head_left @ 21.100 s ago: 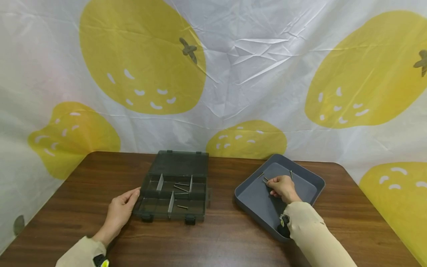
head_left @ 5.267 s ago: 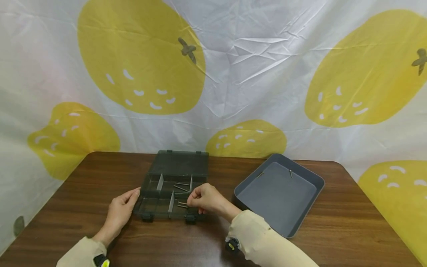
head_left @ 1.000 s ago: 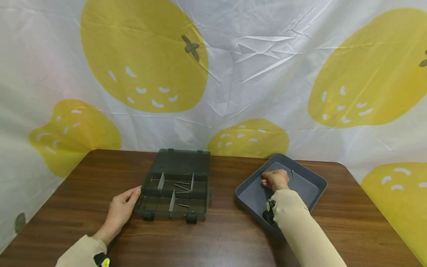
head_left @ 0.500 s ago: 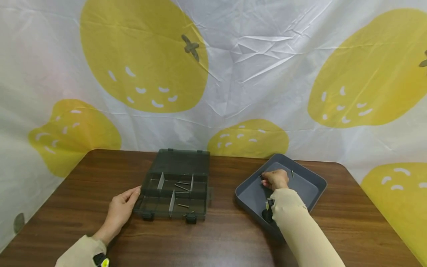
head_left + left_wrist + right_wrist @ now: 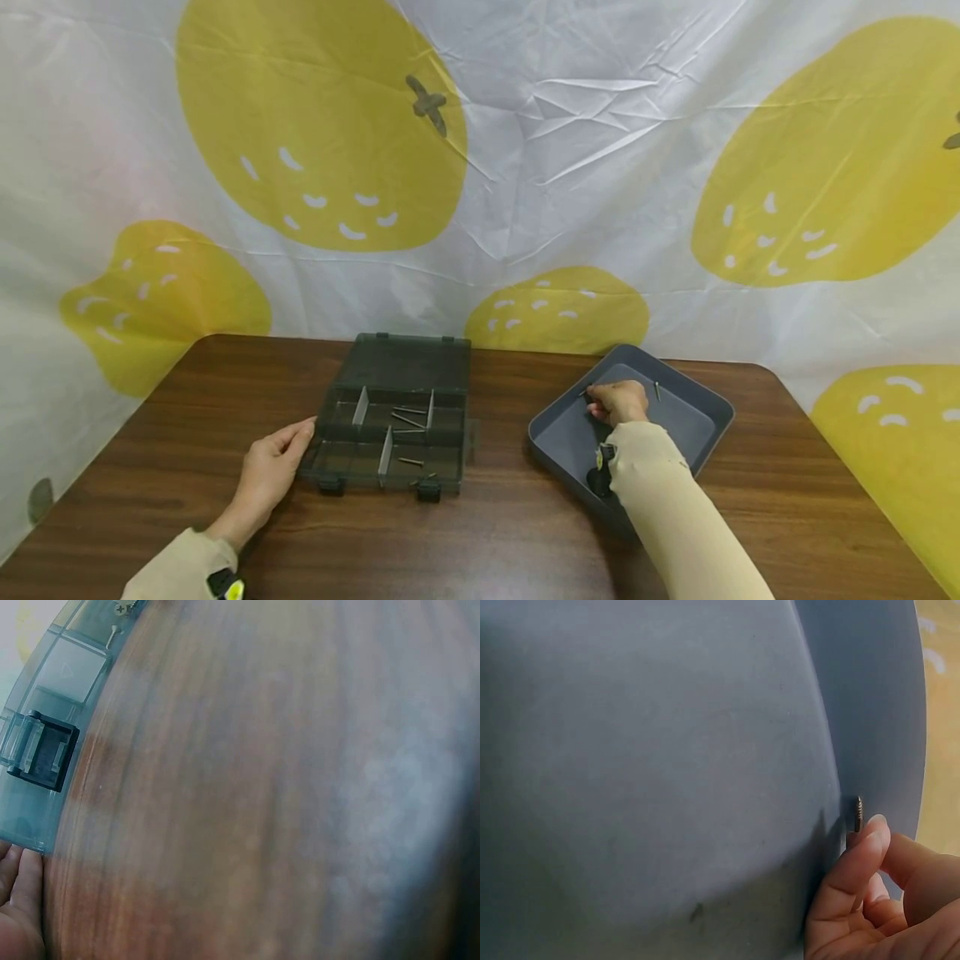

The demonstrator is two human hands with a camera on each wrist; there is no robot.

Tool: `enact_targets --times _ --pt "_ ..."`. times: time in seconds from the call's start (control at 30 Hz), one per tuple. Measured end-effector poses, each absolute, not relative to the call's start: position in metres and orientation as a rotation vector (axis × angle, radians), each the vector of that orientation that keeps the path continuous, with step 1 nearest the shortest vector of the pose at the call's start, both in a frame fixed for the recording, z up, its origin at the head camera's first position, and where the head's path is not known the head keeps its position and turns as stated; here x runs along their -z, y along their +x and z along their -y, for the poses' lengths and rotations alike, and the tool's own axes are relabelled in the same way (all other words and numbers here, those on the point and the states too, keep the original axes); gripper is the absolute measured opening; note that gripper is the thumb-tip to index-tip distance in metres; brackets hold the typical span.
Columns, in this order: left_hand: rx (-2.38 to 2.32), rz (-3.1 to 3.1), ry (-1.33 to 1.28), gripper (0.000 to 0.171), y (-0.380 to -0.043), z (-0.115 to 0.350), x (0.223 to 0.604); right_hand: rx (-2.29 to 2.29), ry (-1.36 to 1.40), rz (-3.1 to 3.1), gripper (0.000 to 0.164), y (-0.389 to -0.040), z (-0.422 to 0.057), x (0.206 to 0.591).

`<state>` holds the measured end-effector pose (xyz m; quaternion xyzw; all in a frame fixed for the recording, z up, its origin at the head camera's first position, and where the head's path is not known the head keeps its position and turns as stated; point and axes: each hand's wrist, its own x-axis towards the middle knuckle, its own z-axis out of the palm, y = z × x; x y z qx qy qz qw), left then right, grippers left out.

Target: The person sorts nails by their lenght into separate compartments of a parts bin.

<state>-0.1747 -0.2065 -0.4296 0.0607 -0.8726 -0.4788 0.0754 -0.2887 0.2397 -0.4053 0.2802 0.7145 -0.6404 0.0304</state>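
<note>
My right hand (image 5: 622, 402) is inside the grey tray (image 5: 555, 454), near its back left wall. In the right wrist view, its thumb and fingertips pinch a small screw (image 5: 859, 814), with the threaded tip pointing out. Another screw (image 5: 657, 391) lies in the tray beyond that hand. My left hand (image 5: 270, 467) touches the left side of an open, dark see-through divided box (image 5: 324, 468), its fingers nearly straight. The fingertips meet a box corner in the left wrist view. Several screws (image 5: 408, 420) lie in the back compartments, and more screws (image 5: 411, 462) in the front right one.
Pale dividers (image 5: 386, 457) split the box, and its lid (image 5: 408, 362) lies back behind it. Two black latches (image 5: 429, 492) stick out at the front. Wooden table (image 5: 510, 533) separates box and tray. A lemon-print cloth (image 5: 510, 208) hangs behind the table.
From the box's front right compartment 5.3 s ago, my right hand has returned to the tray and grips the screw near the left wall. The left hand has stayed at the box.
</note>
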Motion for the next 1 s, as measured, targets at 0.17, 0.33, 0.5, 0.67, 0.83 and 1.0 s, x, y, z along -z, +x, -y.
enact_targets --times 0.17,0.33,0.5,0.67,0.83,1.0 --pt "1.439 2.619 0.181 0.05 -0.1745 0.2062 0.4293 1.966 0.885 -2.215 0.007 -0.2892 -0.2386 0.406" --pt "1.443 2.616 0.189 0.05 -0.174 0.2059 0.429 1.963 0.891 -2.211 0.009 -0.2898 -0.238 0.4047" --pt "1.429 2.608 0.182 0.049 -0.1736 0.2057 0.4292 1.982 0.852 -2.184 0.009 -0.2899 -0.238 0.4033" --pt "1.433 2.615 0.184 0.05 -0.1734 0.2059 0.4289 1.996 0.818 -2.182 0.008 -0.2885 -0.2373 0.4027" --pt "1.441 2.622 0.184 0.051 -0.1731 0.2058 0.4284 1.991 0.818 -2.195 0.012 -0.2877 -0.2363 0.4029" --pt "1.441 2.618 0.182 0.05 -0.1733 0.2053 0.4284 1.984 0.811 -2.205 0.014 -0.2875 -0.2364 0.4036"
